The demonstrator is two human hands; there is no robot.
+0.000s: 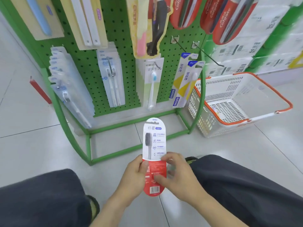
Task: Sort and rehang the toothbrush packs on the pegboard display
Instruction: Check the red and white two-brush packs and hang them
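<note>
Pack [154, 154], white above and red below with a dark brush head showing, stands upright in front of the pegboard [118, 46], low, over the floor [32, 128]. My left hand [132, 176] grips its left edge, thumb on the face. My right hand [177, 174] holds the right edge, fingers curled over the red part. On the pegboard hang other packs [152, 82], and two bare hooks [208, 54] stick out near its right edge. Right of the pegboard sits a white basket [237, 104] with an orange rim, on the floor.
</note>
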